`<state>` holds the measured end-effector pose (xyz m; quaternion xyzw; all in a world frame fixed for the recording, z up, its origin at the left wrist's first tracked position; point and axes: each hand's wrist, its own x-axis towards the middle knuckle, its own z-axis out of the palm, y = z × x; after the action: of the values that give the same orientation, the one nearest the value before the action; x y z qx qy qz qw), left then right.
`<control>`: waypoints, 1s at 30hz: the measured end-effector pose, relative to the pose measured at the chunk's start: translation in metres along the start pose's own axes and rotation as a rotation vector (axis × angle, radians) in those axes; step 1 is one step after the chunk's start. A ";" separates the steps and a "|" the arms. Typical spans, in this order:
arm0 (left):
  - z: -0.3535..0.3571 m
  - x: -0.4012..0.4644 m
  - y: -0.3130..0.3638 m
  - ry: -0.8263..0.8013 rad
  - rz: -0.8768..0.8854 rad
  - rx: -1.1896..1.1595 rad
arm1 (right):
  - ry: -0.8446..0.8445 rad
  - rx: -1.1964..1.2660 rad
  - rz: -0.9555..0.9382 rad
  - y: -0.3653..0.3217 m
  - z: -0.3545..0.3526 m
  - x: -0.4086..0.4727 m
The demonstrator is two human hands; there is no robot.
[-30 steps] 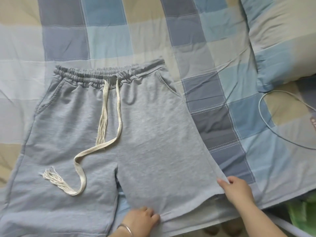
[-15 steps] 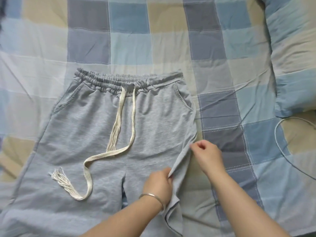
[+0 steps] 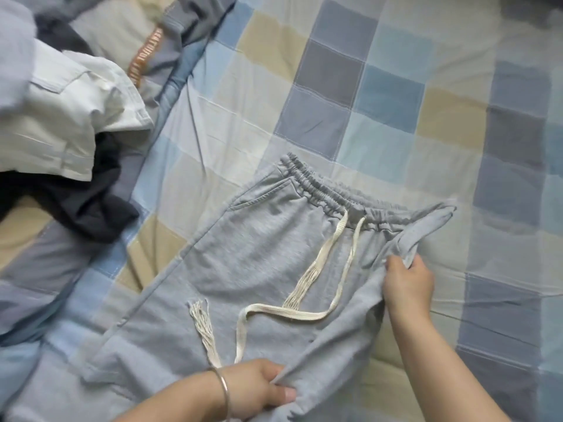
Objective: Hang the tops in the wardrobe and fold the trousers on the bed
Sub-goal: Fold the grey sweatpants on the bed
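At the bottom centre of the frame the left hand point(image 3: 259, 388), a thin metal bangle point(image 3: 224, 391) on its wrist, has its grip clamped on a fold of the grey shorts point(image 3: 259, 257), thumb on top and fingers tucked under the cloth. To the right and a little higher, the right hand point(image 3: 408, 287) is also clamped on the shorts, pinching a gathered ridge of fabric along their right side; the cloth rises from its fingers up toward the right end of the waistband.

The shorts lie face up on the bed point(image 3: 350, 123), spread diagonally across the centre and lower left of the frame, with the leg ends running out of view at the bottom. A cream drawstring point(image 3: 286, 312) lies loose on the front: one end loops across between the two hands, another, frayed into threads, lies just above the left wrist. A slanted pocket opening shows near the left end of the elastic waistband point(image 3: 329, 196), which runs across the middle of the frame.

Beyond the waistband the checked bedsheet of blue, grey and beige squares fills the upper right. In the upper left, well apart from the shorts, sits a pile of clothes point(image 3: 67, 123): a cream garment on top, dark fabric beneath it, and a grey piece with an orange printed strip behind.
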<state>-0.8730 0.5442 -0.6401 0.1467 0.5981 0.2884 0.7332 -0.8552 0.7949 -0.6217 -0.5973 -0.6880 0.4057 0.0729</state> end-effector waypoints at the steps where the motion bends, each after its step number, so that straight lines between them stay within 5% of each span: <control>1: -0.018 -0.016 -0.012 0.026 -0.020 -0.030 | -0.027 0.021 -0.061 -0.018 0.016 -0.018; 5: -0.083 -0.073 -0.070 0.237 -0.077 -0.055 | -0.157 0.005 -0.200 -0.072 0.096 -0.066; 12: -0.146 -0.100 -0.173 0.745 -0.216 0.214 | -0.661 -0.483 -0.300 -0.075 0.222 -0.097; 18: -0.130 -0.091 -0.176 0.933 -0.198 0.133 | -0.536 -0.608 -0.425 -0.072 0.214 -0.096; 25: -0.125 -0.104 -0.191 0.979 -0.256 0.092 | -0.628 -0.593 -0.453 -0.036 0.191 -0.124; 30: -0.124 -0.106 -0.192 1.032 -0.132 0.309 | -0.134 -0.476 -0.173 0.042 0.155 -0.186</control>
<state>-0.9569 0.3127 -0.6937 0.0542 0.9238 0.1851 0.3306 -0.8623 0.5560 -0.6794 -0.5083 -0.8159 0.2633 -0.0810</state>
